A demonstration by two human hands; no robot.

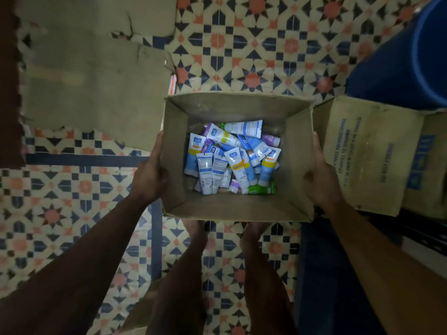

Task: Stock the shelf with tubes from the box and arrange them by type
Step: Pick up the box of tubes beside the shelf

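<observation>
An open cardboard box hangs over the patterned floor, held between both my hands. My left hand presses on its left wall and my right hand grips its right wall. Inside lies a loose heap of several tubes: white and blue ones with yellow bands, a few purple ones and a green one at the near right corner. No shelf is in view.
Flattened cardboard lies on the tiled floor at the left. A printed carton stands just right of the box, with a blue barrel behind it. My bare feet stand under the box's near edge.
</observation>
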